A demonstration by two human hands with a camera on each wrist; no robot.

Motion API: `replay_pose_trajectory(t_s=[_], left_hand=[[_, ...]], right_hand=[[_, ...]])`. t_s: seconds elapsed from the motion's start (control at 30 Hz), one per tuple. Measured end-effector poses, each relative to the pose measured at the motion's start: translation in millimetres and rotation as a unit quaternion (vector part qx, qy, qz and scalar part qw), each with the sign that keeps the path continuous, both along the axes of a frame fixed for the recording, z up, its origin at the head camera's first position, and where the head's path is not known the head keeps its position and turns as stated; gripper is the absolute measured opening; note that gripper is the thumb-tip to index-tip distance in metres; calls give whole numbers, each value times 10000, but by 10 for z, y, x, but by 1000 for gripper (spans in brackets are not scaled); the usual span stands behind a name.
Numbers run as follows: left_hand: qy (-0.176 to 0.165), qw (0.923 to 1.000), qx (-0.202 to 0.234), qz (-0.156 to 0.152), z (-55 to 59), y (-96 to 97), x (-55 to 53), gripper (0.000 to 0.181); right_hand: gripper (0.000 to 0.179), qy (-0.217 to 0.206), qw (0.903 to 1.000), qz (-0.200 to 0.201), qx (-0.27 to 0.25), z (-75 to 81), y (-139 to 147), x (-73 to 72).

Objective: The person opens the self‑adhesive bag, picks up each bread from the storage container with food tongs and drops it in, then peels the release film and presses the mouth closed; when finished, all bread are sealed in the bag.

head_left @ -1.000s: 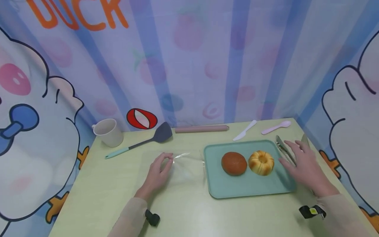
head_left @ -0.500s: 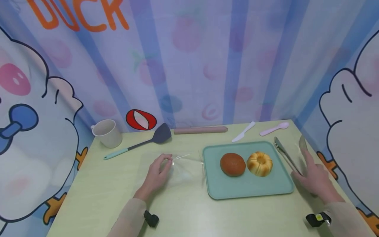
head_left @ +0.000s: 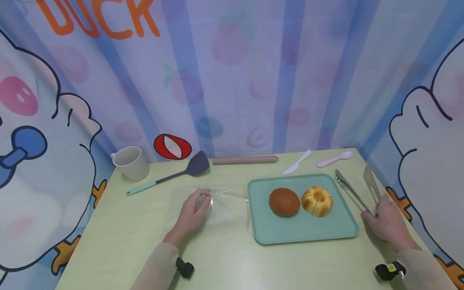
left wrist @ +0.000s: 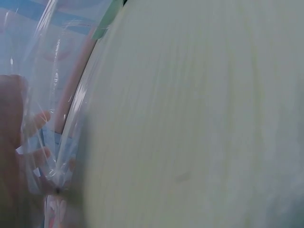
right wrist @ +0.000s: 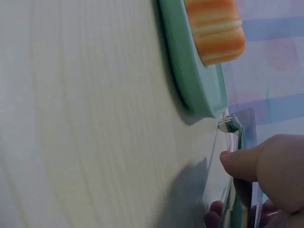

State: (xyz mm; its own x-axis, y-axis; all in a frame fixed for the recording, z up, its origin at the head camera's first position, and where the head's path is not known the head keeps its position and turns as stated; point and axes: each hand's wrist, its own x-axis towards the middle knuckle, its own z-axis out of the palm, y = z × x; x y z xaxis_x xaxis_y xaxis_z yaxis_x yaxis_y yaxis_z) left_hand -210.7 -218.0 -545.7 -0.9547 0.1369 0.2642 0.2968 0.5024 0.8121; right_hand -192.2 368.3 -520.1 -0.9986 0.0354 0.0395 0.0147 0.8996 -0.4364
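Note:
My right hand (head_left: 391, 223) grips a pair of metal tongs (head_left: 353, 190) at the table's right edge. The arms of the tongs spread apart and point toward the back. In the right wrist view my thumb presses on one arm of the tongs (right wrist: 233, 209). My left hand (head_left: 192, 211) pinches the edge of a clear plastic bag (head_left: 230, 211) that lies flat left of the tray. Between the hands is a green tray (head_left: 304, 235). It bears a round brown bun (head_left: 284, 202) and a golden, ridged ring-shaped bread (head_left: 317, 201).
Along the back lie a spatula (head_left: 174, 176), a pinkish rolling pin (head_left: 245, 160), a pale plastic knife (head_left: 298, 162) and a pink spoon (head_left: 334, 159). A beige mug (head_left: 131, 164) stands at the back left. A printed curtain (head_left: 235, 80) rises behind the table.
My right hand has moved right and slightly back toward me from over the tongs, and now grips both their arms. My left hand stays at the bag. The breads have not moved.

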Motion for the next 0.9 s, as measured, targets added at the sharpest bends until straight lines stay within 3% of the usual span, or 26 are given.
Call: replay_pose_trajectory(t_s=[0.1,0.37,0.5,0.73,0.9], left_hand=[[-6,10000,-6,14,2,3,-2,18],[-114,9999,-45,60,14,11,-2,17],[-44,9999,-79,51,15,4,-14,14],[43,9999,-108,32,-1,0,-32,11],[3,10000,-84,17,-9,0,-27,13]], right_hand=[[62,152,9999,-8,17,-21,25,9],[89,45,9999,-57,89,58,92,53],[88,247,9994,224,35,132,82,58],[79,969,9921,789,-73,205,17,90],[74,1156,9873,1062,-237,201,30,152]])
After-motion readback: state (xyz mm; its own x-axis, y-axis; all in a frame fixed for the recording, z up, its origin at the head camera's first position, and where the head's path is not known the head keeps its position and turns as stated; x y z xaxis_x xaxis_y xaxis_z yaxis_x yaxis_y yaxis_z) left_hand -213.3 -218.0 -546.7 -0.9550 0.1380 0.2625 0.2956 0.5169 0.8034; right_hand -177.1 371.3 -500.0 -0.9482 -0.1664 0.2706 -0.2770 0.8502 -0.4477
